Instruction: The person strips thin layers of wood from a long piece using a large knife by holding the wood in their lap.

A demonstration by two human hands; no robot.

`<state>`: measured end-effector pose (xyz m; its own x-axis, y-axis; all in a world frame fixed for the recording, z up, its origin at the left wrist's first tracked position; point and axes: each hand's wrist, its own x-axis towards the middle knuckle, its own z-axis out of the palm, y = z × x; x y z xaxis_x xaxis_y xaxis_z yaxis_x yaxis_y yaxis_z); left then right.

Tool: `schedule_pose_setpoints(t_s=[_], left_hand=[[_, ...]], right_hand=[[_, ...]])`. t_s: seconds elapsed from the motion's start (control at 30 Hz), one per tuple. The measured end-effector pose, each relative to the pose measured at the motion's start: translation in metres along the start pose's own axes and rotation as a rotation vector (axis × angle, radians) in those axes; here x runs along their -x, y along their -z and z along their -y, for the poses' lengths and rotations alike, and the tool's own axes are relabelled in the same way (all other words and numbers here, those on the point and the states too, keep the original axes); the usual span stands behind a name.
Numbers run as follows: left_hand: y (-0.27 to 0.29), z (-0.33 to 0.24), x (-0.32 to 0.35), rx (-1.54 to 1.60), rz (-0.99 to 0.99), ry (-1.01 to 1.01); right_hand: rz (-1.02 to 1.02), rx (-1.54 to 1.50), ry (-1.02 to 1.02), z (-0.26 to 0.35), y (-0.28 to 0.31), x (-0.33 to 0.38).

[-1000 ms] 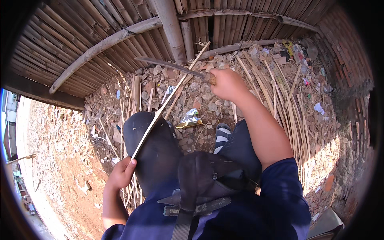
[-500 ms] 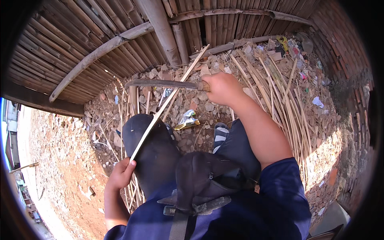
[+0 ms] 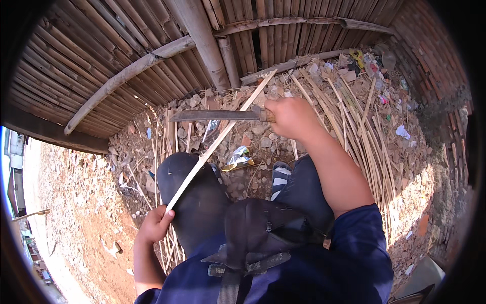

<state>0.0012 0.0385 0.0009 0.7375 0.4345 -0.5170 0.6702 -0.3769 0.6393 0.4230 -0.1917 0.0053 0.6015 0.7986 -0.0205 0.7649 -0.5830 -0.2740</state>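
Observation:
My right hand [image 3: 289, 117] grips the handle of a long flat knife [image 3: 212, 115], whose blade points left and lies across a thin pale bamboo strip [image 3: 217, 143]. My left hand [image 3: 156, 226] pinches the near end of that strip beside my left knee [image 3: 188, 187]. The strip runs diagonally up to the right, over the knee and past the blade. I am seated, both legs in dark trousers, a striped sandal [image 3: 278, 180] showing by my right leg.
A bamboo slat wall [image 3: 101, 66] with thick poles [image 3: 200, 35] stands ahead. Several split bamboo strips [image 3: 354, 126] lie heaped on rubble to the right. A crumpled foil wrapper [image 3: 238, 158] lies between my legs. A brick wall [image 3: 430, 55] rises at the right.
The knife and my right hand have shifted slightly left and nearer along the strip. My left hand still holds the strip's near end.

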Motion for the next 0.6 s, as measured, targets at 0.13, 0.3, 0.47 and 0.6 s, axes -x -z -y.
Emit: schedule_pose_setpoints(t_s=[0.13,0.3,0.47,0.6], left_hand=[[0.003,-0.011,0.003,-0.103,-0.018,-0.013],[0.001,-0.016,0.004,-0.202,-0.093,0.027],[-0.004,-0.005,0.002,-0.107,-0.079,-0.007],[0.002,-0.018,0.004,-0.162,-0.037,0.059]], right_hand=[[0.047,-0.201,-0.194,-0.055,-0.013,-0.017],[-0.190,-0.102,-0.342,-0.060,-0.002,-0.017],[-0.151,-0.084,-0.263,-0.021,0.015,0.002],[-0.093,-0.036,-0.453,-0.050,0.005,-0.011]])
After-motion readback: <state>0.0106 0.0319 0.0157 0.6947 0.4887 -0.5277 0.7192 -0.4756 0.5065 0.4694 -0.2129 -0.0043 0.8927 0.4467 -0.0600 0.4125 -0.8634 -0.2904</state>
